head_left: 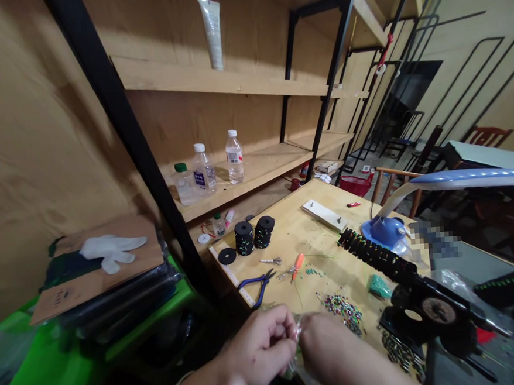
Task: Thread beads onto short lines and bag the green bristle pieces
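Observation:
Both hands meet at the near edge of the wooden table. My left hand (265, 344), with a bracelet on its wrist, pinches crinkled clear plastic (292, 364) that looks like a small bag. Against it, my right hand (322, 340) is closed on the same plastic, its fingers mostly turned from view. A small whitish-pink bit shows between the hands. Just beyond lie blue-handled pliers (257, 286), an orange-handled tool (298, 266) and a heap of multicoloured beads (342, 309). Small green pieces (315, 271) are scattered near the orange tool.
Two black spools (244, 238) stand at the table's left corner. A black winding device (437, 312) and a blue lamp (381, 233) occupy the right. Shelving holds bottles (234, 159). A white glove (111, 249) lies on cardboard at left, over a green stool (45, 371).

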Demonstrator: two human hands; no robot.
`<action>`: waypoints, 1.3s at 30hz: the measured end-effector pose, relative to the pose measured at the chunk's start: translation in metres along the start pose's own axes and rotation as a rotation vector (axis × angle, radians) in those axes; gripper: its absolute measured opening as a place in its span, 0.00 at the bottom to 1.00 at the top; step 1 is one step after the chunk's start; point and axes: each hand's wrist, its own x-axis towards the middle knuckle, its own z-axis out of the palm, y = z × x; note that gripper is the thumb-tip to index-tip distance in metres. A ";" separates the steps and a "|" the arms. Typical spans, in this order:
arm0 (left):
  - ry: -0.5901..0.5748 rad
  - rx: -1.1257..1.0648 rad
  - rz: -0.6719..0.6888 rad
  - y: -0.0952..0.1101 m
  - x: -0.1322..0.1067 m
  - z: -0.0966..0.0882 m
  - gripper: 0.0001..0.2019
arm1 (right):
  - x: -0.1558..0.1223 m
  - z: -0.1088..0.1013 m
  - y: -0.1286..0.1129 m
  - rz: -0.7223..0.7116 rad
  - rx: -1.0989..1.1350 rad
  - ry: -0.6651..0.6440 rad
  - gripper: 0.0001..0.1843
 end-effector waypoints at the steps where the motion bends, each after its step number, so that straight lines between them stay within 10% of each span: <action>1: -0.002 0.006 0.012 -0.002 -0.001 0.001 0.08 | 0.003 0.003 -0.004 -0.007 -0.029 -0.018 0.10; 8: 0.004 -0.039 -0.010 -0.003 -0.005 -0.012 0.08 | -0.031 -0.022 0.017 -0.119 0.293 0.274 0.09; 12: -0.023 -0.027 -0.041 -0.001 -0.011 -0.020 0.08 | -0.025 -0.017 0.061 0.328 0.532 0.525 0.14; 17: -0.035 0.197 -0.049 0.002 -0.021 -0.021 0.02 | 0.028 0.029 0.080 0.607 0.358 0.313 0.08; 25: -0.024 0.314 -0.051 0.001 -0.022 -0.031 0.02 | 0.063 0.042 0.077 0.489 0.128 0.290 0.23; 29: -0.032 0.317 -0.034 0.005 -0.019 -0.031 0.03 | 0.077 0.044 0.083 0.422 0.127 0.312 0.14; 39: -0.054 0.324 -0.083 0.019 -0.023 -0.034 0.02 | 0.082 0.039 0.116 0.437 0.508 0.702 0.20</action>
